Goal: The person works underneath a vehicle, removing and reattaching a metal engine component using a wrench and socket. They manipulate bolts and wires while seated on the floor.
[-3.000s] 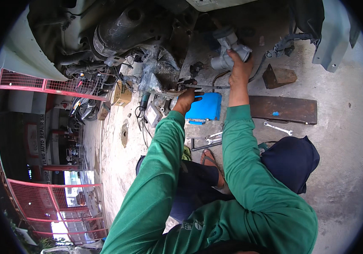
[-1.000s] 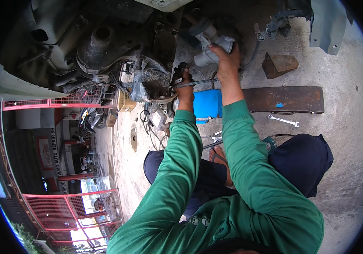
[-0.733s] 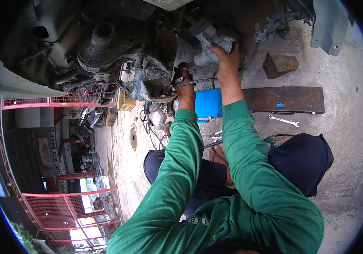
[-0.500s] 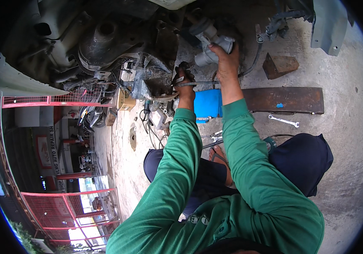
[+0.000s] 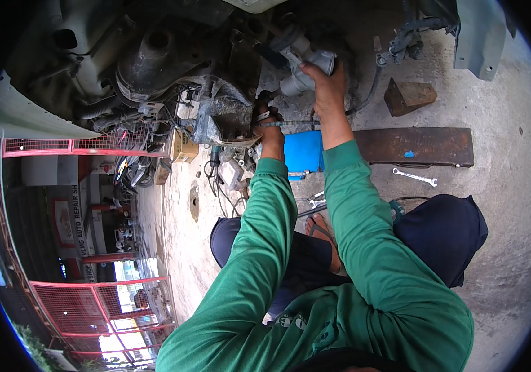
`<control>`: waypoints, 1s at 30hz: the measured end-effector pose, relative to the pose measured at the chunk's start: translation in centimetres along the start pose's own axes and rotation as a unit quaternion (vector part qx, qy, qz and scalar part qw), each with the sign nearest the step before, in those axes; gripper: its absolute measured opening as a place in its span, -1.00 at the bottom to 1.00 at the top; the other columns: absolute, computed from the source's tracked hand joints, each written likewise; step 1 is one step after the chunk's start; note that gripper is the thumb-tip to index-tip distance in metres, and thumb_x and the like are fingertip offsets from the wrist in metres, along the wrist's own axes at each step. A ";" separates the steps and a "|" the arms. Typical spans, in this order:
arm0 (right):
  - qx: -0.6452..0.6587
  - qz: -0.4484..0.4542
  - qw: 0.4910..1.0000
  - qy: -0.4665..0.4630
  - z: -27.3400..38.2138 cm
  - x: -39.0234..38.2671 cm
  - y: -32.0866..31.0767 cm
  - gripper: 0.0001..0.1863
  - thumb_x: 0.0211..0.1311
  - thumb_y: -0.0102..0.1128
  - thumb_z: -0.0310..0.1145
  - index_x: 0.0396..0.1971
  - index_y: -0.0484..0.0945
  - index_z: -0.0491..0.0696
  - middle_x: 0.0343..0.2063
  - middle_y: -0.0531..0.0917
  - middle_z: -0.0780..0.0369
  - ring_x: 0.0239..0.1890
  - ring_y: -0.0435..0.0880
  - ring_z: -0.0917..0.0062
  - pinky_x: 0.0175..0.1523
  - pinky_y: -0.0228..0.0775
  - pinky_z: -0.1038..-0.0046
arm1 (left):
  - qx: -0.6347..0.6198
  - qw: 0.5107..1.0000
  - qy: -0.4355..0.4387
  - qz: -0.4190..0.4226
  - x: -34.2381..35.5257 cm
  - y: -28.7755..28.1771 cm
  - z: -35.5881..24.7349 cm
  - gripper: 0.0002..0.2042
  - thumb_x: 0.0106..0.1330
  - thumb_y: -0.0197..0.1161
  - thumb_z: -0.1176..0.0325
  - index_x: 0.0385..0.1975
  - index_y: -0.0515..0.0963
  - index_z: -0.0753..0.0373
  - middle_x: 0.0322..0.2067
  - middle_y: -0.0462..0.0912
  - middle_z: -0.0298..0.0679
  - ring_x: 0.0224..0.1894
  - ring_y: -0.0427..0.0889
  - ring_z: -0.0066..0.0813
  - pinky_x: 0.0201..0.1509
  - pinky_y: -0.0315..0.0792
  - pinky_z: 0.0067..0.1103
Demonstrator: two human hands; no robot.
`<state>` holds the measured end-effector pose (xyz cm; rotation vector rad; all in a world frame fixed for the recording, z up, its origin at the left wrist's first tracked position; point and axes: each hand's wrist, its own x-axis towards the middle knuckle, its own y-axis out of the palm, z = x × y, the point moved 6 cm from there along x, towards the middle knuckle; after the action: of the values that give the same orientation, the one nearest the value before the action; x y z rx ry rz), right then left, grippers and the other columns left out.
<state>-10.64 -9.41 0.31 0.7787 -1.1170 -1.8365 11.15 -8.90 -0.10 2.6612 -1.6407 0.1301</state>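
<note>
A grey tubular part (image 5: 319, 59) is held in the right hand's grip (image 5: 329, 93), near the vehicle frame (image 5: 144, 71). The left hand's grip (image 5: 271, 132) is curled; what it holds cannot be told.

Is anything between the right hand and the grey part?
Nothing visible: the right hand already grips the grey part. A ribbed cable runs past on the near side, by the wrist, not between them.
</note>
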 end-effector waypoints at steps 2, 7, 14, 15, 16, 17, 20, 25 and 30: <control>0.006 0.003 1.000 -0.006 0.1 0.2 0.0 -0.26 -0.20 0.59 -0.50 0.07 0.40 -0.18 -0.09 0.61 0.12 -0.07 0.64 0.40 0.05 0.51 0.34 | 0.002 0.999 -0.034 -0.005 -0.3 0.2 0.2 -0.80 0.44 0.20 0.15 -0.22 0.61 0.12 -0.62 0.44 -0.43 -0.67 0.34 -0.67 -0.60 0.24 -0.65; 0.001 0.008 1.000 -0.007 -0.1 -0.2 0.5 -0.28 -0.18 0.58 -0.49 0.07 0.42 -0.17 -0.09 0.62 0.14 -0.07 0.64 0.40 0.05 0.50 0.35 | -0.037 0.999 0.011 0.007 0.9 -0.6 1.2 -0.80 0.43 0.23 0.16 -0.15 0.61 0.12 -0.61 0.44 -0.42 -0.65 0.35 -0.66 -0.60 0.25 -0.66; 0.004 0.002 1.000 0.007 -0.8 0.5 0.4 -0.29 -0.19 0.58 -0.49 0.06 0.43 -0.17 -0.10 0.62 0.15 -0.08 0.64 0.40 0.04 0.51 0.34 | -0.068 0.997 0.017 -0.035 0.0 0.2 0.9 -0.86 0.39 0.27 0.28 -0.14 0.59 0.12 -0.47 0.46 -0.45 -0.58 0.36 -0.69 -0.56 0.26 -0.70; 0.004 -0.003 1.000 0.008 -0.8 0.8 0.1 -0.26 -0.22 0.60 -0.49 0.06 0.42 -0.17 -0.12 0.63 0.14 -0.10 0.65 0.39 0.01 0.54 0.33 | -0.082 0.996 0.001 -0.028 -0.3 0.6 0.8 -0.86 0.37 0.28 0.30 -0.14 0.60 0.12 -0.47 0.45 -0.46 -0.58 0.36 -0.69 -0.56 0.27 -0.71; 0.004 0.003 1.000 0.001 -0.7 1.1 -0.1 -0.26 -0.22 0.60 -0.49 0.06 0.42 -0.17 -0.12 0.63 0.14 -0.10 0.65 0.39 0.01 0.54 0.34 | -0.097 0.995 -0.016 -0.020 -0.5 1.1 0.6 -0.86 0.36 0.29 0.32 -0.14 0.60 0.11 -0.46 0.45 -0.46 -0.57 0.35 -0.69 -0.56 0.27 -0.71; 0.005 0.010 1.000 0.000 -0.7 0.9 0.0 -0.26 -0.22 0.60 -0.49 0.07 0.42 -0.17 -0.12 0.63 0.14 -0.10 0.65 0.39 0.01 0.54 0.34 | -0.109 0.994 -0.030 -0.015 -0.4 0.7 0.6 -0.86 0.35 0.30 0.33 -0.14 0.60 0.11 -0.45 0.45 -0.46 -0.57 0.34 -0.69 -0.56 0.27 -0.71; 0.012 0.016 1.000 -0.001 -1.1 0.5 0.4 -0.26 -0.21 0.60 -0.49 0.07 0.42 -0.17 -0.12 0.63 0.14 -0.10 0.65 0.39 0.01 0.54 0.34 | -0.055 0.998 0.024 0.015 1.0 -0.4 0.5 -0.86 0.37 0.28 0.30 -0.13 0.60 0.10 -0.45 0.45 -0.46 -0.57 0.35 -0.69 -0.57 0.26 -0.70; 0.014 0.004 1.000 0.001 -1.5 0.2 0.7 -0.27 -0.21 0.59 -0.50 0.07 0.42 -0.18 -0.13 0.62 0.14 -0.11 0.65 0.40 0.00 0.54 0.34 | -0.013 0.999 0.041 0.005 2.1 -1.3 1.0 -0.84 0.39 0.25 0.27 -0.10 0.59 0.10 -0.45 0.46 -0.45 -0.57 0.36 -0.70 -0.59 0.24 -0.70; 0.011 0.005 1.000 -0.001 -1.0 0.9 0.0 -0.27 -0.20 0.59 -0.50 0.06 0.42 -0.17 -0.12 0.62 0.14 -0.12 0.65 0.41 -0.02 0.55 0.35 | -0.096 0.995 -0.013 0.024 0.1 0.8 0.6 -0.83 0.39 0.27 0.28 -0.10 0.61 0.11 -0.46 0.44 -0.45 -0.57 0.34 -0.71 -0.58 0.23 -0.70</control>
<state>-10.20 -10.61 -0.19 0.7828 -1.1424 -1.8202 10.55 -9.41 -0.75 2.4945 -1.6329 -0.0594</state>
